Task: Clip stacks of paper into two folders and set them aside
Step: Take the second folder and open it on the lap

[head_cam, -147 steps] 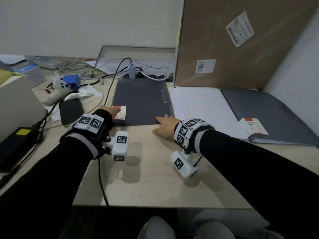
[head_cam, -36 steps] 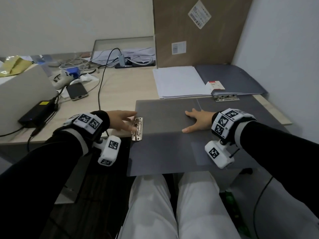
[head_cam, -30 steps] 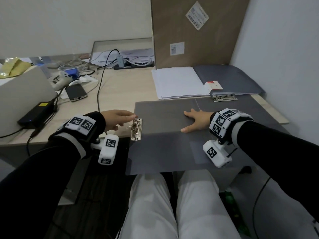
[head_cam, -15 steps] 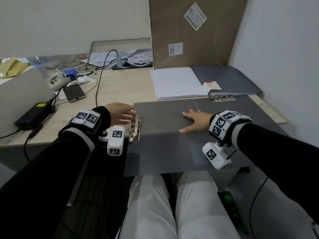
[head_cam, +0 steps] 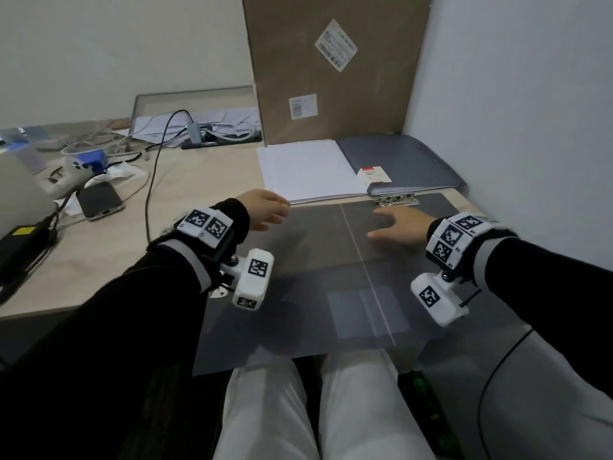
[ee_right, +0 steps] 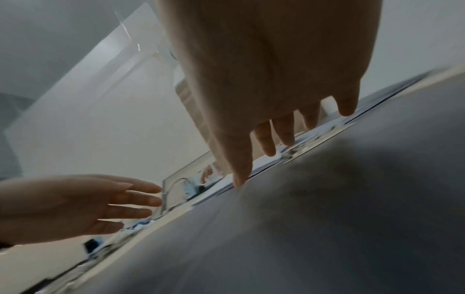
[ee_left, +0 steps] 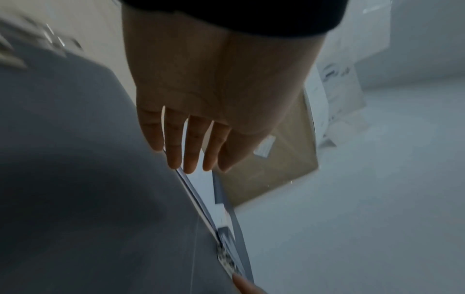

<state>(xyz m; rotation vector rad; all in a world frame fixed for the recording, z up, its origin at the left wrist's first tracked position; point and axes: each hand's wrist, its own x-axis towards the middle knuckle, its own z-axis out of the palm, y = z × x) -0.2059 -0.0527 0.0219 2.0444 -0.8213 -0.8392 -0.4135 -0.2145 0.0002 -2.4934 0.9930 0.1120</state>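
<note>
Two hands: both reach forward over an open grey folder [head_cam: 325, 277] that lies flat, its near part overhanging the worktop [head_cam: 185, 194] edge above the person's lap.
Left hand [head_cam: 265, 209]: fingers straight and close together, holding nothing, near the folder's far left corner and the near edge of the paper stack [head_cam: 305, 171].
Right hand [head_cam: 398, 224]: fingers spread and relaxed, holding nothing, low over the folder's right half; whether it touches is unclear.
Clip [head_cam: 396, 200]: metal, at the folder's far edge, just beyond the right hand.
Paper stack: white, on the worktop beyond the folder, lying on the left half of a second open folder [head_cam: 404, 164].
Second folder: grey, far right by the wall, a small red and white label at its near edge.
Behind: a tall cardboard box [head_cam: 331, 64] stands upright.
Left side: phone [head_cam: 99, 200], cables and a black power brick [head_cam: 20, 244].
</note>
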